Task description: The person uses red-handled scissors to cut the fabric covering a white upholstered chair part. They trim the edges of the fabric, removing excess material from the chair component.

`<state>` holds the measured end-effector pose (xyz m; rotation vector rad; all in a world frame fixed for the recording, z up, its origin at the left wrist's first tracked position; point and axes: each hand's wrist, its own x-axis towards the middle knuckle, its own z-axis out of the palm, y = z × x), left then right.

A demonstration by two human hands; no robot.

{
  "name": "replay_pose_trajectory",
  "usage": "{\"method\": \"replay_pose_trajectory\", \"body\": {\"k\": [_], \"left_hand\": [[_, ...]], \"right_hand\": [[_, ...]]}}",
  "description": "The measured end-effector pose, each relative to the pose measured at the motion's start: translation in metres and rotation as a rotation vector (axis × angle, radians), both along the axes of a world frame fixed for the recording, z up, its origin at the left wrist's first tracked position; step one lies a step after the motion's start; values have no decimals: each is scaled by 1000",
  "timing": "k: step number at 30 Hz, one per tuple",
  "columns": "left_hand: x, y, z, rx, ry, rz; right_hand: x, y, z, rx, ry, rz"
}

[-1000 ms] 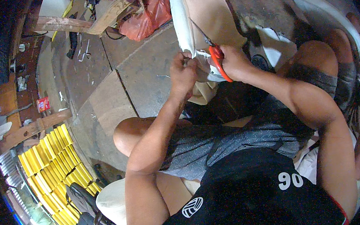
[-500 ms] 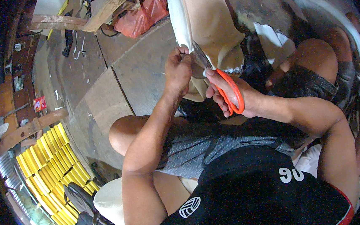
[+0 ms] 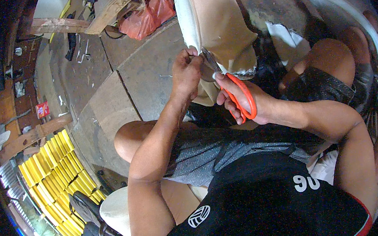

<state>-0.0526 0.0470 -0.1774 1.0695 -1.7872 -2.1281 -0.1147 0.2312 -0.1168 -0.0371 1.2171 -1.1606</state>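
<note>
My right hand [image 3: 250, 99] is wrapped round the orange handles of a pair of scissors [image 3: 248, 94]. Their metal blades point up and away, beside the lower tip of a cream, padded, leather-like piece [image 3: 218, 13] with a white side face. Closed in a pinch, my left hand [image 3: 187, 73] grips the near corner of that piece, just left of the blades. My fingers partly hide this corner, so I cannot tell whether the blades are in the material. Below it hangs a beige flap [image 3: 207, 94], partly behind my hands.
Another person's bent leg [image 3: 329, 60] is close on the right, near a white curved-edged panel [image 3: 345, 10]. A red plastic bag [image 3: 147, 15] and wooden boards [image 3: 109, 11] lie at the far left. Stacked yellow pieces [image 3: 58, 181] stand at the left, near a white rounded seat [image 3: 116, 210].
The scissors' blades have shifted slightly at the corner and look a little further apart. Both my hands stay in nearly the same place, keeping their grips.
</note>
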Motion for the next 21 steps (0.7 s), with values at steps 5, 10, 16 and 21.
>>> {"method": "replay_pose_trajectory", "body": {"k": [5, 10, 16, 21], "left_hand": [[-1, 2, 4, 30, -16, 38], [-2, 3, 6, 19, 7, -11], [-2, 5, 6, 66, 30, 23], [-4, 7, 8, 68, 35, 39]], "right_hand": [[-3, -2, 1, 18, -40, 15], [-5, -4, 2, 23, -10, 5], [-2, -3, 4, 70, 78, 36], [1, -2, -2, 101, 172, 54]]}}
